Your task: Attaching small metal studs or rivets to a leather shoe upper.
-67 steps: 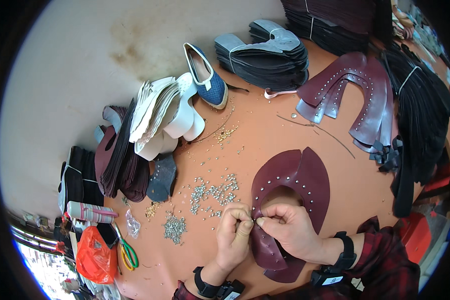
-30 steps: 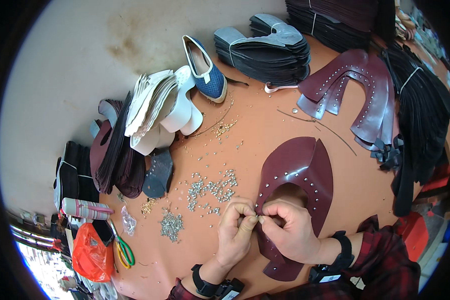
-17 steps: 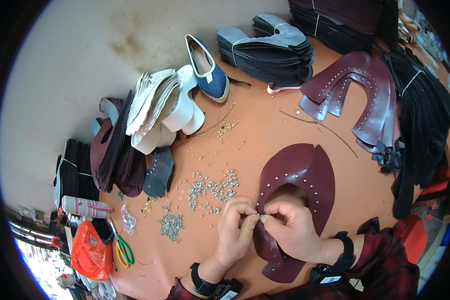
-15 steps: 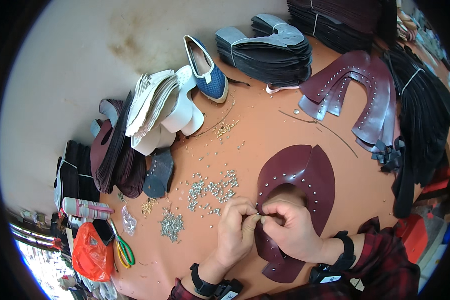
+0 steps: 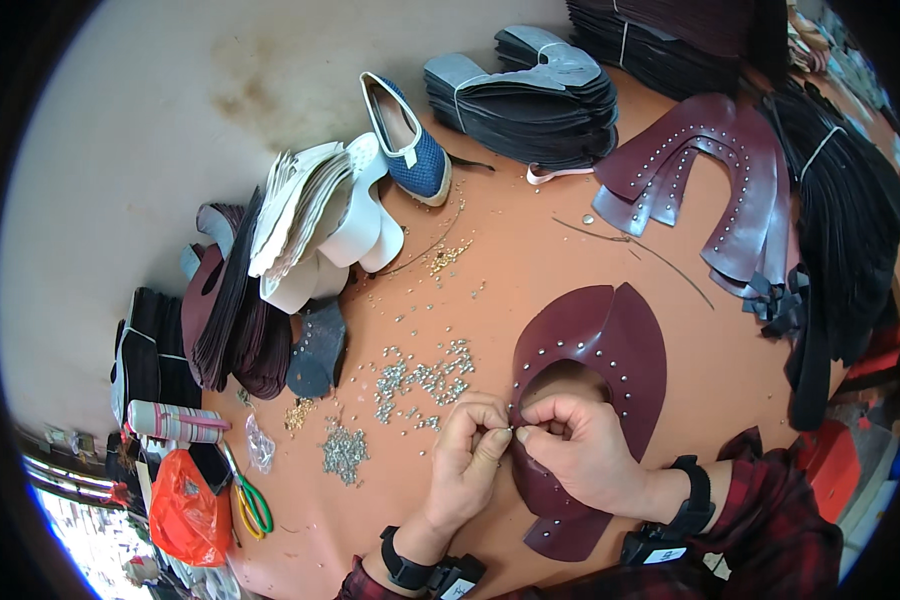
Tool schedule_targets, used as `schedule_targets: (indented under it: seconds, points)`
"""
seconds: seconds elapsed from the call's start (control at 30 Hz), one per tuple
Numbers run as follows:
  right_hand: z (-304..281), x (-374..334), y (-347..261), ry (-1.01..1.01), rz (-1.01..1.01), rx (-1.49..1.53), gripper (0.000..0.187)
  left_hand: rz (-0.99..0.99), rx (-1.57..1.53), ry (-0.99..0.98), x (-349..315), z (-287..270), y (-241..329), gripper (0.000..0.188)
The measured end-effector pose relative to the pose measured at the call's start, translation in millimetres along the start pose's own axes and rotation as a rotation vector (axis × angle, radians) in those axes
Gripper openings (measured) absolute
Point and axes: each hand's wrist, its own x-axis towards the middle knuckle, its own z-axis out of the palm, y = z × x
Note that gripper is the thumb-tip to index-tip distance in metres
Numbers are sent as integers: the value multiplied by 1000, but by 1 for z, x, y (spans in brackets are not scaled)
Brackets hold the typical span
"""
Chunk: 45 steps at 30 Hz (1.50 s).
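A maroon leather shoe upper (image 5: 642, 345) lies curved on the table, with silver studs set along its inner opening. At the left edge of that opening my hands meet, fingertips almost touching. My left hand (image 5: 467, 450) is closed in a pinch, and a tiny silver stud (image 5: 511, 428) shows between the fingertips. My right hand (image 5: 585, 455) is also closed, its thumb and forefinger pinching the leather edge beside the stud. My fingers partly hide the exact spot. Loose silver studs (image 5: 425, 380) are scattered just left of my hands, with a denser silver pile (image 5: 345, 455) nearby.
Studded maroon uppers (image 5: 715, 150) lie at the far right, beside tied black pieces (image 5: 840, 220). Tied stacks (image 5: 530, 105), a blue shoe (image 5: 420, 165) and white pieces (image 5: 340, 235) line the back. Green-and-yellow-handled scissors (image 5: 253, 510) and a red bag (image 5: 185, 510) are at left.
The whole view has shifted slightly. Both hands keep their pinch at the same edge of the leather, with only small finger movement.
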Motion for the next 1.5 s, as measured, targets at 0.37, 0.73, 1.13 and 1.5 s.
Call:
schedule_targets:
  seconds: [0.37, 0.73, 1.13, 1.5]
  points:
    - [2, -2, -2, 22, 7, -36, 7, -24, -159, -16, -2, -1, -5, 7]
    - [4, -4, -7, 27, 14, -60, 6, -12, -172, -58, 0, -4, -6, 4]
    - [6, -5, -14, 15, -5, -47, 13, 5, -136, 9, 0, 2, -6, 5]
    - [-4, 4, -4, -133, 133, 33, 11, -152, -705, 10, -1, -5, -13, 9]
